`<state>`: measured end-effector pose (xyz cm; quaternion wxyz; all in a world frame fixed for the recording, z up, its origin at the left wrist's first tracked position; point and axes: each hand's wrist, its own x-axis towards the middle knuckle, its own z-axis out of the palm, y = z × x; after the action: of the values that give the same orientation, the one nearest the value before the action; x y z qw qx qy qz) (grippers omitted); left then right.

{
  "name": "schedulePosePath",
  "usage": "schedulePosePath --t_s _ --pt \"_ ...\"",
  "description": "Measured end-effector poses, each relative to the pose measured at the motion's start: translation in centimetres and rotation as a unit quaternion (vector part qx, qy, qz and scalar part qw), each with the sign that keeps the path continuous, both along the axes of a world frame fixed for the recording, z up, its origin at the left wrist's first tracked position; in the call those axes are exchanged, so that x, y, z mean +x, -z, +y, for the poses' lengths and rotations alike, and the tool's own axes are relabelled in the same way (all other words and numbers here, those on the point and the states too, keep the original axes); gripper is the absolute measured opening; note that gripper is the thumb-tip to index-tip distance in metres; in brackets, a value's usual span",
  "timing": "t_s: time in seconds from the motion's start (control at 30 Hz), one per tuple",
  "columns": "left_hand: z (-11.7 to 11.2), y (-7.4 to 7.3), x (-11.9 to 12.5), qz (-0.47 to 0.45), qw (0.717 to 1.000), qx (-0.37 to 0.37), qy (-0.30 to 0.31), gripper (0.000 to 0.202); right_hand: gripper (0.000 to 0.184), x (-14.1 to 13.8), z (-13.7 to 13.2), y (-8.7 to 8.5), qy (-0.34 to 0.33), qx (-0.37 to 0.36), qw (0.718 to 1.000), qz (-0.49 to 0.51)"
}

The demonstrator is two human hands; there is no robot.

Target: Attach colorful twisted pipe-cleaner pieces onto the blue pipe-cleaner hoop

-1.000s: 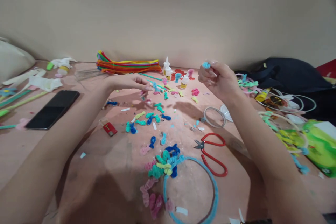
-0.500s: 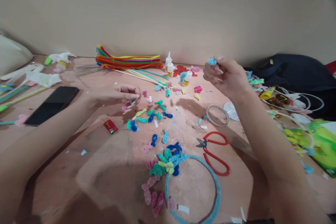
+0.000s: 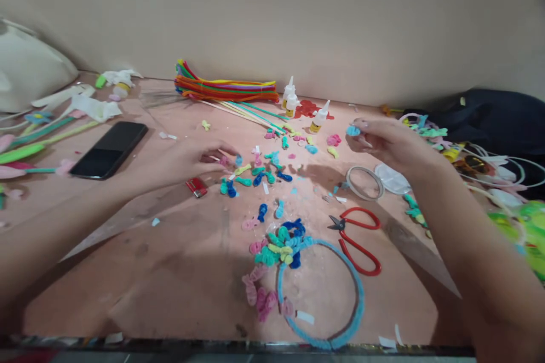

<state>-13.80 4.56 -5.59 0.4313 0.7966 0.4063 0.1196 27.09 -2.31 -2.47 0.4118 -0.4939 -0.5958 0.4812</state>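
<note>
My right hand [image 3: 394,144] is raised over the right side of the table, its fingertips pinching a small light blue fuzzy pipe-cleaner piece [image 3: 352,131]. My left hand [image 3: 193,160] hangs low at the left of the scattered pieces, fingers apart and loosely curved. Close to those fingertips are a pink piece [image 3: 223,160] and a light blue piece [image 3: 238,161]; contact is unclear. Several green, blue and yellow twisted pieces [image 3: 243,181] lie just right of it. Nearer me, a light blue fuzzy headband [image 3: 360,300] has a cluster of coloured pieces [image 3: 281,248] at its upper left.
Red-handled scissors [image 3: 361,252] lie beside a tape roll [image 3: 365,183]. A pipe-cleaner bundle [image 3: 225,91] and glue bottles [image 3: 319,117] are near the wall. A phone [image 3: 109,150] and red lighter [image 3: 196,187] are at left; a dark bag [image 3: 498,116] is at right.
The view has shifted, showing more of the table's front edge. My right hand has come down with its light blue piece. The left hand's fingers have lowered and spread; a light blue piece now lies before the glue bottles.
</note>
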Motion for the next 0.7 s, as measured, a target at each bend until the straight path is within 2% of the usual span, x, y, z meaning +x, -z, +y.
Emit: schedulePosePath --t_s 0.13,0.27,0.4,0.53,0.7 --pt "-1.8 0.4 0.6 -0.081 0.995 0.032 -0.056 0.048 0.057 0.5 -2.0 0.0 0.034 -0.025 0.999 -0.017" --pt "-2.7 0.7 0.5 -0.121 0.988 -0.034 -0.086 0.053 0.057 0.3 -3.6 -0.1 0.061 -0.063 0.996 -0.03" --pt "-3.6 1.1 0.6 -0.12 0.982 -0.095 -0.109 0.046 0.056 0.2 -4.5 0.5 0.106 -0.092 0.99 -0.033" --pt "-4.7 1.3 1.0 -0.137 0.974 -0.124 -0.13 0.041 0.059 0.7 -4.8 1.0 0.147 -0.107 0.983 -0.034" --pt "-5.5 1.4 1.4 -0.182 0.952 -0.199 -0.147 0.04 0.066 0.6 -5.0 0.5 0.148 -0.113 0.981 -0.049"
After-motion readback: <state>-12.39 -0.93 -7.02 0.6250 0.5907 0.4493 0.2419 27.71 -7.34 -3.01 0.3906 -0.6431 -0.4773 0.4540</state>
